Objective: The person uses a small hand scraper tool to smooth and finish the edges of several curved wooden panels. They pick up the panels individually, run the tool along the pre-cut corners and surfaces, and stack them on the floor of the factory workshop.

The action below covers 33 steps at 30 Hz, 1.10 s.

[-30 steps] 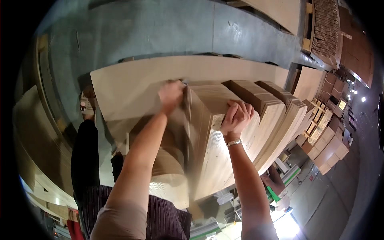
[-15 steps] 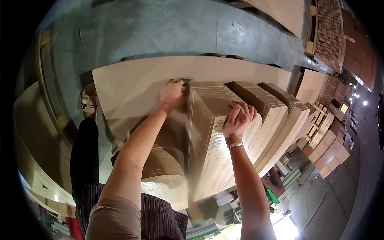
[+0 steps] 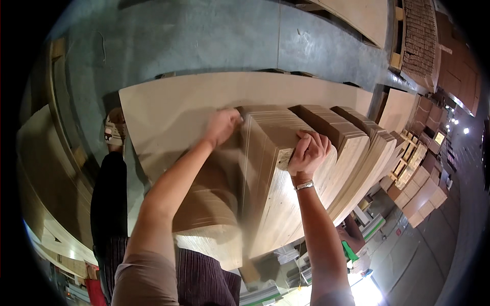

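Floor (image 3: 204, 41): grey, stretching beyond the big board from 10 to 1 o'clock of the view's middle, and again at 4 o'clock.
Big board (image 3: 168, 92): tan; its far edge curves from 10 to 2 o'clock, leaving a bare margin beyond the stacks.
Middle stack (image 3: 270, 199): many thin boards, just right of the view's middle; layered edges face 9 and 12 o'clock, pale wood-grain face toward 6.
Right stacks (image 3: 347, 142): similar boards, side by side, toward 3 o'clock.
Left stack (image 3: 206, 217): rounded, toward 7 o'clock, with a narrow strip of room before the middle stack.
Brown cartons (image 3: 457, 71): at 2 o'clock; a pale strip (image 3: 445, 49) on them is too small to read.
Right hand (image 3: 310, 153): fingers bent, resting on the middle stack's rounded edge; cannot tell whether it grips.
Left hand (image 3: 223, 126): blurred, fingers curled, at the middle stack's 10 o'clock corner; cannot tell what it pinches.
Shoe (image 3: 115, 126): at 10 o'clock, dark print illegible.
Bracelet (image 3: 304, 185): on the right wrist.
Red mark (image 3: 398, 232): on the floor, 4 o'clock, unreadable.
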Tool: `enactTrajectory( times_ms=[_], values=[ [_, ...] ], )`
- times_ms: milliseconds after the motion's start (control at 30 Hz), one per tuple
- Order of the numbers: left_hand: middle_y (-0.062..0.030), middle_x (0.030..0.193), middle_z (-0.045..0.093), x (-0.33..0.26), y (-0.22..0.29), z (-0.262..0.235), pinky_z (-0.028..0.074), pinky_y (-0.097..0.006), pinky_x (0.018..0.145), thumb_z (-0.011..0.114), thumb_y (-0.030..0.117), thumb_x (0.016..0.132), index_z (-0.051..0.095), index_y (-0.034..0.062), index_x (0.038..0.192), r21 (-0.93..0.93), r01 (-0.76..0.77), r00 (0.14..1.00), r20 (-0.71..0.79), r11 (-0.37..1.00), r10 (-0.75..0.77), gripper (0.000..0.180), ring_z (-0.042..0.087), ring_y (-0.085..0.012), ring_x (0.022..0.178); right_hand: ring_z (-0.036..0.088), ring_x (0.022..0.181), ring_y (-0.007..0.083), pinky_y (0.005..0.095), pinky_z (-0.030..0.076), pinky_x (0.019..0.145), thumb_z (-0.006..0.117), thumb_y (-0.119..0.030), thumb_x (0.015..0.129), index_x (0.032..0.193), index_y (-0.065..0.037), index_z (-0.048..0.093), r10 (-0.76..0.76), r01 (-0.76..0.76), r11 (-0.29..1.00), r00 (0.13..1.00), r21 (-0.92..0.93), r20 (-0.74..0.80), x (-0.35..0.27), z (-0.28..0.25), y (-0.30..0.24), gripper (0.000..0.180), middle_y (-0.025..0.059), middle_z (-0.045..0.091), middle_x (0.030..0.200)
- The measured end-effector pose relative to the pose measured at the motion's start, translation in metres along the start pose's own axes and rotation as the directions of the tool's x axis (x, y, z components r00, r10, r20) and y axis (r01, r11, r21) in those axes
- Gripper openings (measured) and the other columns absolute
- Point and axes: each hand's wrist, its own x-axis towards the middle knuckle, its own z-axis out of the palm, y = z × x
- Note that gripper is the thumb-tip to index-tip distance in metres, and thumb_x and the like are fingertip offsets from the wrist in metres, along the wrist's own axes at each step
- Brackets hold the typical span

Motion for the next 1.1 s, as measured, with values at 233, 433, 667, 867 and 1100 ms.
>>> enactTrajectory(
  times_ms=[233, 433, 667, 867, 1100],
  values=[
    [-0.0139, 0.07, 0.055, -0.015, 0.058, 0.001, 0.043, -0.043, 0.059, 0.061, -0.004, 0.076, 0.062, 0.0062, 0.078, -0.022, -0.189, 0.974, -0.128, 0.982, 0.185, 0.011, 0.055, -0.0355, 0.069, 0.054, 0.081, 0.0271, 0.0413, 0.035, 0.093, 0.047, -0.013, 0.085, 0.072, -0.005, 0.068, 0.009, -0.009, 1.0, 1.0, -0.007, -0.014, -0.002, -0.002, 0.005, 0.026, 0.0058, 0.065, 0.078],
    [-0.0099, 0.079, 0.062, -0.022, 0.056, -0.008, 0.047, -0.043, 0.06, 0.064, 0.014, 0.079, 0.059, 0.0073, 0.073, 0.053, 0.059, 0.977, -0.209, 0.997, -0.047, 0.01, 0.06, -0.0327, 0.071, 0.054, 0.081, 0.0278, 0.0418, 0.035, 0.093, 0.046, -0.013, 0.086, 0.072, -0.005, 0.067, 0.002, -0.003, 1.0, 1.0, 0.022, 0.004, 0.0, 0.005, -0.013, 0.027, 0.0061, 0.065, 0.078],
    [-0.0117, 0.068, 0.053, -0.059, 0.103, -0.005, 0.043, -0.041, 0.057, 0.066, 0.003, 0.076, 0.057, 0.0024, 0.07, -0.044, -0.113, 0.957, -0.274, 0.993, 0.097, 0.01, 0.053, -0.0308, 0.067, 0.054, 0.081, 0.027, 0.0413, 0.036, 0.093, 0.046, -0.013, 0.086, 0.071, -0.006, 0.067, -0.018, 0.019, 0.999, 0.999, -0.026, 0.026, -0.001, 0.002, -0.004, 0.027, 0.0058, 0.066, 0.08],
    [-0.0067, 0.073, 0.058, -0.07, 0.13, -0.012, 0.049, -0.041, 0.061, 0.067, 0.011, 0.076, 0.059, 0.0094, 0.071, -0.038, -0.293, 0.946, -0.154, 0.955, 0.284, 0.01, 0.06, -0.0262, 0.071, 0.055, 0.082, 0.0269, 0.0413, 0.036, 0.093, 0.046, -0.013, 0.086, 0.073, -0.006, 0.068, 0.001, 0.0, 1.0, 1.0, -0.029, 0.019, -0.001, -0.003, 0.001, 0.027, 0.0054, 0.067, 0.082],
    [-0.0135, 0.086, 0.065, 0.014, 0.015, -0.008, 0.048, -0.048, 0.07, 0.054, 0.022, 0.086, 0.062, 0.0071, 0.078, 0.32, 0.269, 0.953, -0.228, 0.909, -0.201, 0.018, 0.062, -0.0348, 0.085, 0.055, 0.081, 0.0271, 0.0423, 0.035, 0.094, 0.047, -0.012, 0.085, 0.074, -0.006, 0.068, -0.024, 0.024, 0.999, 1.0, 0.024, -0.009, -0.002, 0.005, -0.005, 0.025, 0.0052, 0.067, 0.082]
  ],
)
